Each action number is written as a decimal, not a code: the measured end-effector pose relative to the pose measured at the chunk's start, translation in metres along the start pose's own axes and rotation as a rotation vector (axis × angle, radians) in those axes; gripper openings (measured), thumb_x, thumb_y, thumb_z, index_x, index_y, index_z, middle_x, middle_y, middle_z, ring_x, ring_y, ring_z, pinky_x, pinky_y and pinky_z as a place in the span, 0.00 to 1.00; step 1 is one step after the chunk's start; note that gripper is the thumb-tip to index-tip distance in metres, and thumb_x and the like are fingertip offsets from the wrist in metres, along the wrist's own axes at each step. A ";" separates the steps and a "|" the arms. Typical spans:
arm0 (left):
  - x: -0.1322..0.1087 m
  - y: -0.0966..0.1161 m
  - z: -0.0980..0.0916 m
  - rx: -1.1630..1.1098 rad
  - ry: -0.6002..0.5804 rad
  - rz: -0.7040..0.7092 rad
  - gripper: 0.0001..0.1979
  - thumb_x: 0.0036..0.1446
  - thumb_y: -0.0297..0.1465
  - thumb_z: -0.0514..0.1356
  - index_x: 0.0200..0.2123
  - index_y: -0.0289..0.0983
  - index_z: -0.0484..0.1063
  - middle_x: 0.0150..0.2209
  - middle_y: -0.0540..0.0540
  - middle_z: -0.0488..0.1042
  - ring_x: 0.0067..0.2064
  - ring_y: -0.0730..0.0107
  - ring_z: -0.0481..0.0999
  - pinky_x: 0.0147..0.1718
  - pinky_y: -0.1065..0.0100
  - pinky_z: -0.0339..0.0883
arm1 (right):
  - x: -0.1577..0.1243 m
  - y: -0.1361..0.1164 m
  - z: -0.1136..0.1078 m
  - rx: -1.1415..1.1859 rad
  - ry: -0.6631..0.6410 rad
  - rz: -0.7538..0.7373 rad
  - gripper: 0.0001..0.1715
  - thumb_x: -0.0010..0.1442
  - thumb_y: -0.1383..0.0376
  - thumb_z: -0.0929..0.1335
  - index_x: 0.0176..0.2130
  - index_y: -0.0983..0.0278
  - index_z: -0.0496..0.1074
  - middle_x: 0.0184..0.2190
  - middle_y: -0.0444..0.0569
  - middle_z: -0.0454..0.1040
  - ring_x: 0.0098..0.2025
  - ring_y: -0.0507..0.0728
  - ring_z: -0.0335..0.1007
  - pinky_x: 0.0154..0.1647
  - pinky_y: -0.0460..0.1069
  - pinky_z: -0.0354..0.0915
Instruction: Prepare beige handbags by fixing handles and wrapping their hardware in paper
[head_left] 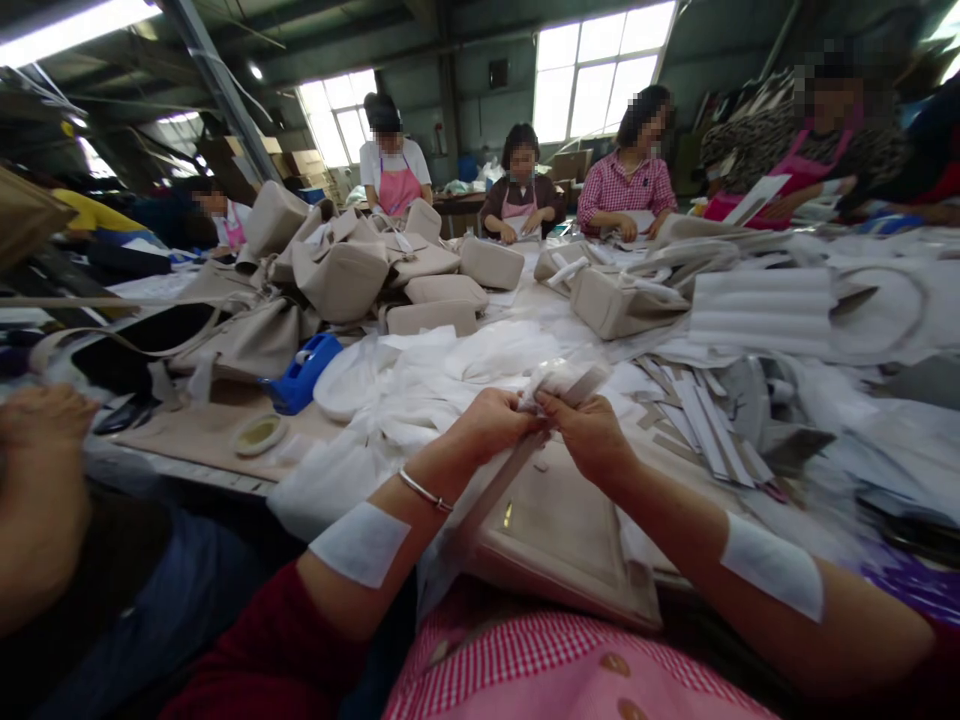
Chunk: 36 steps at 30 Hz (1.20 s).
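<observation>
In front of my body a beige handbag (562, 530) lies at the table's edge, and its beige strap (495, 490) runs up to my hands. My left hand (491, 428) is closed around the strap, at a stretch covered with thin white wrapping (559, 378). Close beside it, my right hand (591, 432) pinches the same wrapped strap with thumb and fingers. The wrapped end sticks out beyond both hands. My fingers partly hide where wrapping and strap meet.
Left of my hands stand a blue tape dispenser (304, 375) and a tape roll (260, 435). White sheets (420, 380) lie ahead; beige bags (341, 280) are piled behind them. Paper strips (701, 420) lie right. Another person's arm (41, 490) is at far left; several people work opposite.
</observation>
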<state>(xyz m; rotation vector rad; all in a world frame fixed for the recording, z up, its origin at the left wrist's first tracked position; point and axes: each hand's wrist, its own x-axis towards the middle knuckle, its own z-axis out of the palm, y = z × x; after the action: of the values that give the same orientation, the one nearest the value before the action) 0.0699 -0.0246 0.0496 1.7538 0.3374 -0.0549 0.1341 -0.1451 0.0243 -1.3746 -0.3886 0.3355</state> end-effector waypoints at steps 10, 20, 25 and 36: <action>-0.024 -0.005 -0.045 0.314 -0.251 0.006 0.20 0.47 0.46 0.65 0.21 0.32 0.75 0.17 0.52 0.66 0.20 0.78 0.59 0.19 0.73 0.52 | 0.023 -0.009 -0.008 -0.022 0.070 -0.101 0.16 0.48 0.58 0.75 0.34 0.67 0.78 0.32 0.50 0.79 0.36 0.60 0.74 0.39 0.54 0.70; -0.010 -0.012 -0.027 0.153 -0.067 0.004 0.20 0.47 0.46 0.65 0.24 0.32 0.75 0.17 0.53 0.65 0.19 0.79 0.57 0.18 0.73 0.48 | 0.010 -0.003 0.002 -0.042 0.006 -0.099 0.14 0.50 0.58 0.74 0.34 0.65 0.78 0.31 0.48 0.79 0.34 0.59 0.73 0.38 0.54 0.69; 0.002 -0.007 -0.016 0.130 0.026 0.041 0.13 0.46 0.37 0.65 0.24 0.31 0.76 0.18 0.52 0.66 0.20 0.78 0.59 0.19 0.73 0.49 | 0.010 -0.002 0.002 -0.021 0.026 -0.082 0.12 0.49 0.60 0.74 0.34 0.65 0.78 0.34 0.48 0.80 0.37 0.59 0.74 0.42 0.54 0.69; -0.020 -0.013 -0.030 0.115 -0.176 -0.114 0.21 0.44 0.46 0.67 0.28 0.31 0.78 0.23 0.47 0.76 0.23 0.71 0.71 0.21 0.72 0.61 | 0.023 -0.005 -0.003 0.151 0.043 -0.050 0.16 0.46 0.59 0.76 0.35 0.65 0.77 0.33 0.48 0.79 0.34 0.58 0.74 0.40 0.54 0.69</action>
<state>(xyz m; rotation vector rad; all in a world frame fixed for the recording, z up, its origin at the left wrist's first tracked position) 0.0434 0.0029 0.0484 1.8275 0.3100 -0.3138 0.1556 -0.1382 0.0307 -1.2204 -0.3546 0.2880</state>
